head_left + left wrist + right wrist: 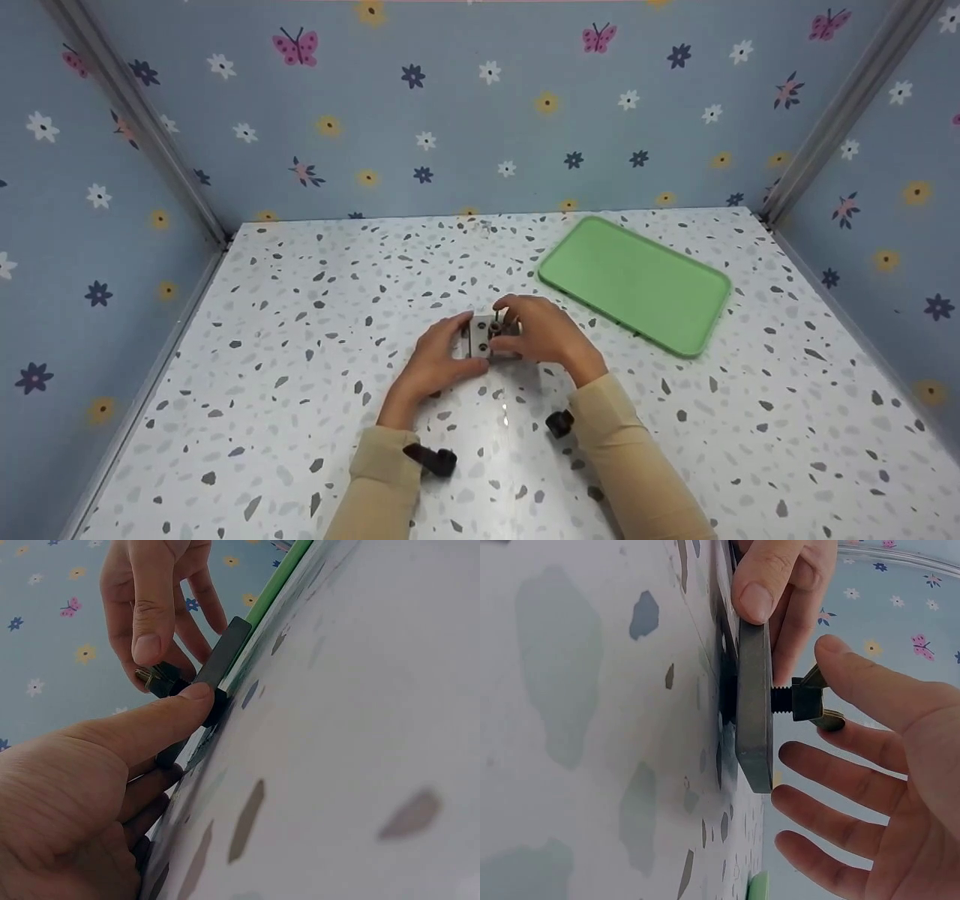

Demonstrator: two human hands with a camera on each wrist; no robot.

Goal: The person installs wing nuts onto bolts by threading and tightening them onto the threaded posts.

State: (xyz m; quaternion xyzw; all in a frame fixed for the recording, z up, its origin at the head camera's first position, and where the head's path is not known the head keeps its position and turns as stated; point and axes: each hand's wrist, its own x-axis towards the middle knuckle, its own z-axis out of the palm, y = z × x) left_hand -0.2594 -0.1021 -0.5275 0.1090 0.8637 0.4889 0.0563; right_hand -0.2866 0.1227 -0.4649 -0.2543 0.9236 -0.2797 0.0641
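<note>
A thick grey metal plate [754, 712] with several holes lies low over the table. Out of its face stands a black threaded bolt [781, 699], and on the bolt sits a wing nut [808, 702] with a dark body and brass-coloured wings. My left hand [439, 360] grips the plate by its edges, thumb on the near side and fingers on the far side. With thumb and index finger my right hand [551, 334] pinches the wings of the nut, its other fingers spread beside the plate. The plate's underside is hidden.
A light green tray [637, 285] lies on the speckled white table [300, 300], behind and to the right of my hands. Blue flowered panels [480, 112] enclose the table at the back and both sides. Black camera mounts [435, 459] hang at both sleeves.
</note>
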